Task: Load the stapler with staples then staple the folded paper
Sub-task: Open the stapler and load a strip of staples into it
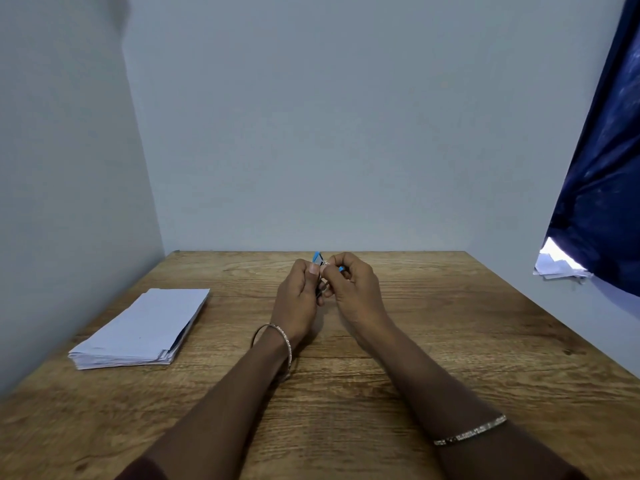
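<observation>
Loading looks to be the step in hand. Both hands meet over the far middle of the table (pixel 398 368), holding the small blue stapler (pixel 316 257) up off the wood. The left hand (pixel 298 299) has its fingers curled round the body, thumb up against it. The right hand (pixel 353 289) pinches at the metal middle, fingers bent, and a blue end sticks out past them, so the stapler appears to be hinged open. Whether any staples are between those fingertips is too small to tell. The folded paper (pixel 142 327) lies in a stack on the table, well to the left of the hands (nothing touches it). The next move, I judge, calls for a steady left grip while the right hand seats the strip straight in the channel and closes the top before either hand reaches for the stack.
</observation>
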Tool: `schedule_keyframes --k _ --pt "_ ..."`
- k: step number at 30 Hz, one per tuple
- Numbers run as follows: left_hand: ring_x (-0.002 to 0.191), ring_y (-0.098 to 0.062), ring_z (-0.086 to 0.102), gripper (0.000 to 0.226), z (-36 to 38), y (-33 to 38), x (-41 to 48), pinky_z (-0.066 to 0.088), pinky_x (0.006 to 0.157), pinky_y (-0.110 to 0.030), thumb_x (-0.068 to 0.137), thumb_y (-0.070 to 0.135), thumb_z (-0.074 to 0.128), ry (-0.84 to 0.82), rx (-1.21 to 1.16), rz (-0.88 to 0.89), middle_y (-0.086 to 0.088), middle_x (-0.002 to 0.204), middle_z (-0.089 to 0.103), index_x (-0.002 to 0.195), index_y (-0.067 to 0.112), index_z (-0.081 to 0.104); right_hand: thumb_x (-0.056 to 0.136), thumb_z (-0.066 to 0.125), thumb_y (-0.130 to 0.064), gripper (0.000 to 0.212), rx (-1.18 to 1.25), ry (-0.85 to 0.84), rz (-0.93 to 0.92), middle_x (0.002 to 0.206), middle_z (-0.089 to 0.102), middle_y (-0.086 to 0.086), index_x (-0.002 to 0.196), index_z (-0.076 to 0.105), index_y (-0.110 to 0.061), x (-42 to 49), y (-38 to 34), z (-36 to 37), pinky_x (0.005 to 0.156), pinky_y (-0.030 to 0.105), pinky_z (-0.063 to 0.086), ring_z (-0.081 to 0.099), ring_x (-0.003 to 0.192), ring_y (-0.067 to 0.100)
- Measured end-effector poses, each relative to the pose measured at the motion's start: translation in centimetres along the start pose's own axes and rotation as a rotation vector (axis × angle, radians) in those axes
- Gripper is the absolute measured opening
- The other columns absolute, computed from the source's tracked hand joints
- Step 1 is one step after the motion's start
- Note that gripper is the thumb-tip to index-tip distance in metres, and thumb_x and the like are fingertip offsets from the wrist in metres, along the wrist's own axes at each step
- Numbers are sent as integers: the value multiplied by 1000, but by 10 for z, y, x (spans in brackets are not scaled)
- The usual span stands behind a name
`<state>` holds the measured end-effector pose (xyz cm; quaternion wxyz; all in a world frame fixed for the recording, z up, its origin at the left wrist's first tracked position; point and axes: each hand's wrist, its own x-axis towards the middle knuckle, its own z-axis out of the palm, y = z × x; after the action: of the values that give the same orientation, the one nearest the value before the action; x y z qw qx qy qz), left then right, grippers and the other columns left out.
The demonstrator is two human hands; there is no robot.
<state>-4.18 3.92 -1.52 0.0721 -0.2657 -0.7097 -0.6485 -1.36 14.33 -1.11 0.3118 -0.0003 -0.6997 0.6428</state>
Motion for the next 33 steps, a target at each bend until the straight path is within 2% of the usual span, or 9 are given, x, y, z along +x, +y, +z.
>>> schedule_keyframes --k 2,8,12,17,20,22,26,30,33 --pt "62 -16 51 31 1 1 -2 43 57 -28 108 30 35 19 -19 5 -4 72 55 90 9 49 80 67 -33 20 -37 7 -44 63 63 5 75 59 -16 -3 -1 4 51 37 54 60 50 15" --pt "56 -15 50 28 4 5 -3 40 45 -16 109 27 34 75 -182 -49 -8 74 53 91 9 47 94 66 -16 10 -110 49 -75 75 67 11 84 62 -14 -2 -1 2 53 37 58 64 54 17" --pt "68 -22 61 26 -1 6 4 47 48 -22 109 30 32 154 -263 -69 -8 85 60 98 12 47 85 76 -23 7 -24 58 -19 81 72 6 85 70 -21 6 0 -6 72 46 63 72 71 24" --pt "83 -29 67 36 -9 15 7 59 64 -40 106 41 35 156 -657 -269 -13 99 66 94 12 54 87 78 -12 9 127 150 73 90 72 8 93 72 -15 14 0 -16 76 31 58 70 82 17" --pt "108 -43 67 62 -19 14 6 56 90 -58 98 60 39 54 -856 -393 -25 113 67 84 5 63 90 75 -7 7 178 186 109 95 73 12 94 72 -12 18 -4 -23 80 29 60 71 85 18" --pt "119 -47 62 74 -26 14 6 50 99 -61 92 69 43 -35 -968 -481 -32 126 64 85 -1 65 92 71 -2 8 208 198 130 98 73 15 94 71 -10 19 -7 -28 75 21 59 71 87 19" --pt "130 -50 52 97 -40 17 6 44 109 -56 82 69 62 -357 -1106 -624 -39 140 51 132 -14 53 92 70 0 10 258 191 160 101 75 16 94 70 -10 21 -12 -36 72 19 58 71 89 18" --pt "130 -47 54 92 -42 19 4 52 102 -51 88 59 63 -536 -1091 -661 -39 140 50 136 -18 47 92 68 1 10 303 142 174 100 78 13 97 71 -6 21 -13 -39 76 22 61 75 90 20" --pt "97 -38 75 65 -31 18 5 64 80 -40 90 38 61 -490 -960 -696 -36 117 67 124 -17 59 93 67 1 10 327 76 187 104 79 15 101 71 -4 19 -14 -37 82 29 61 76 94 24"
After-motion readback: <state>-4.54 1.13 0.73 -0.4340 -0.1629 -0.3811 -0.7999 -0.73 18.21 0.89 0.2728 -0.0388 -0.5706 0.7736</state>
